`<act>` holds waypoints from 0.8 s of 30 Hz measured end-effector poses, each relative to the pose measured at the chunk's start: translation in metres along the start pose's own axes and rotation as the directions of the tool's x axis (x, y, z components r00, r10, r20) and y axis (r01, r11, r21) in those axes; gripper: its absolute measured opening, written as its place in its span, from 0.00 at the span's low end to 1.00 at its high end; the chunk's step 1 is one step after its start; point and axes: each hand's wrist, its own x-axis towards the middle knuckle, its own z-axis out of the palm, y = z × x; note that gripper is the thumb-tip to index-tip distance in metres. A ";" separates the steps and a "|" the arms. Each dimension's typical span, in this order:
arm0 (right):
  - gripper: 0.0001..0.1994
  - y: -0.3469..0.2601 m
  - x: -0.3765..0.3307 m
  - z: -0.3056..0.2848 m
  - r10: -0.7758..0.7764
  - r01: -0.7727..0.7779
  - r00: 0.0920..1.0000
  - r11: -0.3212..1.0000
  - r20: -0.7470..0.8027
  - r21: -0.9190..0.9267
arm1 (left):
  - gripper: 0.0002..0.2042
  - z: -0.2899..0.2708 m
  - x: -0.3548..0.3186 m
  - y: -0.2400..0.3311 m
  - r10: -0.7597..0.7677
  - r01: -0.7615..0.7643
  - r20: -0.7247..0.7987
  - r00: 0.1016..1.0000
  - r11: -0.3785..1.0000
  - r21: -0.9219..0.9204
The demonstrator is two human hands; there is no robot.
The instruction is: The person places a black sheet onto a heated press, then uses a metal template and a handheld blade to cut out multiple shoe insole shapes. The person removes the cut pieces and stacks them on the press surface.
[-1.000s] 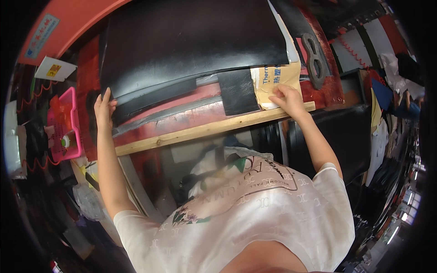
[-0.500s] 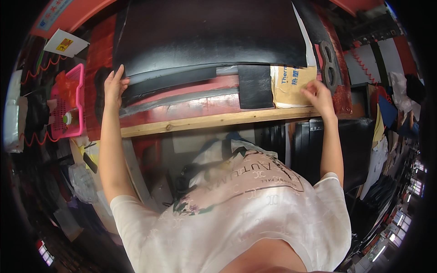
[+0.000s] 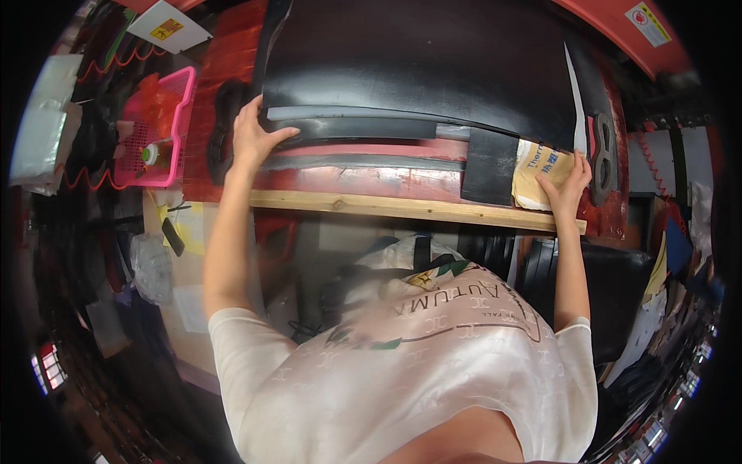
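- Sitting to the left on my feed, a pink plastic basket (image 3: 188, 108) holds a translucent red bag (image 3: 157, 108) and a small green-topped container (image 3: 151, 156).
- Just right of it, I have the red work surface (image 3: 232, 46), with a dark handle-like plate (image 3: 224, 127) near its left end.
- My left hand (image 3: 253, 143) is spread, fingers up at the left edge of the large black sheet, thumb out to the right above a dark strip; I can't tell how firmly the fingers bear on that edge.
- Between my hands, the large black sheet (image 3: 421, 62) lies across the work surface, its near edge over a narrow black strip (image 3: 355, 128).
- Along the near side runs a wooden batten (image 3: 386, 207).
- Farther right lie a black rectangular piece (image 3: 491, 166) and, just beside it, a tan printed paper (image 3: 529, 185).
- My right hand (image 3: 568, 182) has its fingertips at the sheet's near right corner and its thumb apart, over the paper; contact there I can't confirm.
- Right of that rests a grey figure-eight plate (image 3: 602, 158).
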 end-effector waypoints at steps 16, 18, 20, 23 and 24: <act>0.50 -0.001 0.003 -0.002 -0.035 0.036 0.999 0.999 -0.018 0.038 | 0.48 0.034 -0.028 0.000 0.248 -0.228 -0.291 0.924 0.968 0.100; 0.50 -0.002 0.003 -0.003 -0.031 0.031 0.999 0.999 -0.010 0.016 | 0.47 0.035 -0.027 -0.003 0.255 -0.237 -0.276 0.927 0.967 0.096; 0.50 -0.003 0.004 -0.003 -0.024 0.024 0.999 1.000 -0.027 0.008 | 0.46 0.032 -0.027 -0.004 0.250 -0.227 -0.243 0.937 0.967 0.118; 0.52 -0.004 0.004 -0.003 0.034 -0.033 0.999 0.999 -0.020 0.031 | 0.47 0.030 -0.028 0.000 0.267 -0.243 -0.211 0.940 0.961 0.133; 0.51 -0.004 0.003 -0.003 0.027 -0.026 0.999 0.999 -0.028 0.040 | 0.46 0.031 -0.030 0.002 0.229 -0.208 -0.210 0.951 0.971 0.116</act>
